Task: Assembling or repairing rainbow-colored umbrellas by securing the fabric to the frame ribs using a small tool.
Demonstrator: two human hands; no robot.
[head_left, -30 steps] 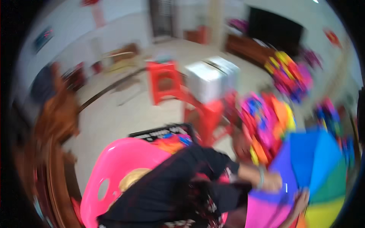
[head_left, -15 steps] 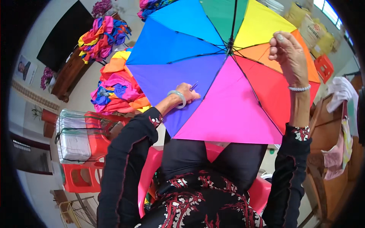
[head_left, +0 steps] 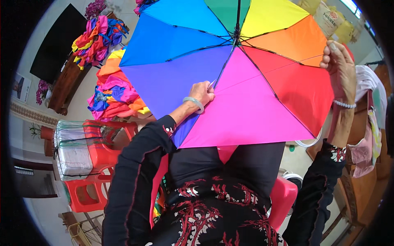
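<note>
A rainbow-panelled umbrella (head_left: 254,110) lies opened over my lap, its underside up, with black ribs and a dark shaft (head_left: 238,16) rising from the hub. My left hand (head_left: 201,93) is closed at the rib between the purple and pink panels. A small, thin, pointed tool (head_left: 211,84) pokes out of its fingers; its kind is not clear. From near that hand a fine thread (head_left: 266,74) stretches across the pink and red panels to my right hand (head_left: 341,67), which pinches its end beyond the red and orange edge. Any needle there is too small to see.
Heaps of colourful folded fabric (head_left: 119,88) and another bunch (head_left: 96,39) are at the left. Red plastic stools (head_left: 86,194) and a strapped, wrapped bundle (head_left: 74,149) stand nearer. Cloths (head_left: 367,123) hang over wooden furniture at the right; sacks (head_left: 328,20) sit at the far right.
My right hand has moved outward to the right, and the thread now shows taut across the panels. My left hand has shifted onto the purple-pink rib. The umbrella sits slightly further left in view.
</note>
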